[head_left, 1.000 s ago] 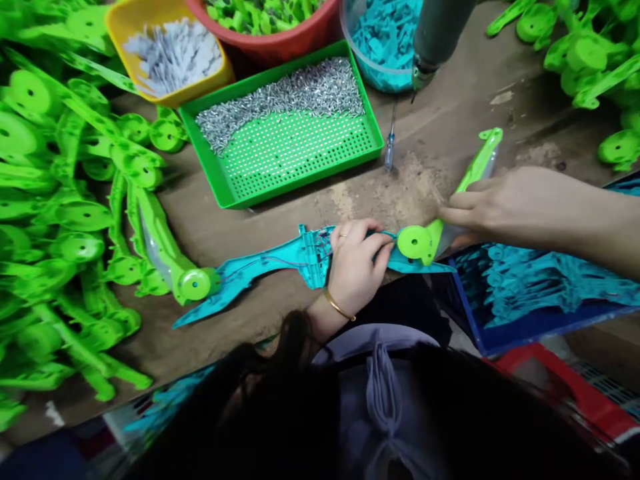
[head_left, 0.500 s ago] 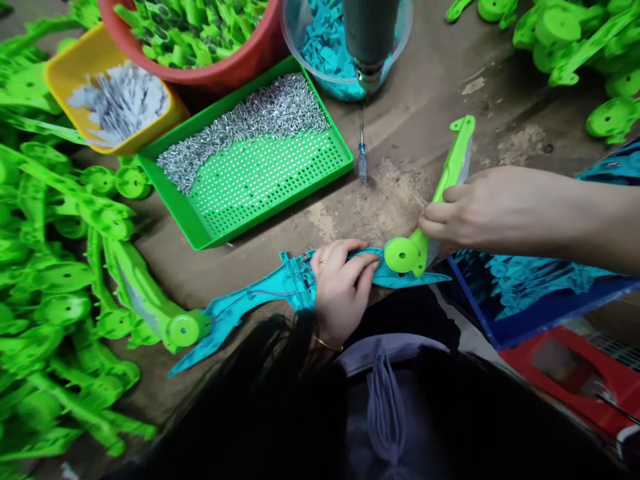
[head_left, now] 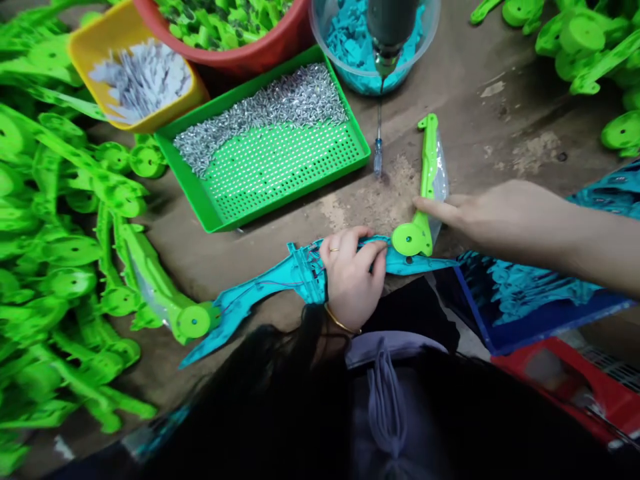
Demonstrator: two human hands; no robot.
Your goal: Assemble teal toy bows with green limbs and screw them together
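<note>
We saw the blue bow-shaped body [head_left: 265,277] lying along the near edge of the bench [head_left: 480,140], with a green limb [head_left: 155,287] at its left end and a second limb [head_left: 427,167] at its right. Our left hand [head_left: 353,280] grasped the body with curled fingers, hiding its middle and part of the thin wires. Our right hand [head_left: 493,217] had its forefinger laid across the second limb; its thumb was hidden, so we could not tell whether it pinched. Half a second earlier, that hand had gripped the same limb with bent fingers and the limb had leaned farther right; now it stood nearly straight out toward the bench's far side. We made out a small screwdriver [head_left: 379,157] just beside the near right corner of the green tray [head_left: 295,188], which held screws [head_left: 270,107] heaped along its far wall. The powered driver [head_left: 393,27] was cut off at the top and covered part of the clear tub [head_left: 434,37]. Dark hair [head_left: 280,373] hid some of the bench's near edge. The left-hand pile of green parts [head_left: 60,253] was blurred and cut off, as was the red basket [head_left: 615,393] below the blue crate [head_left: 560,327] at the right of that edge.
</note>
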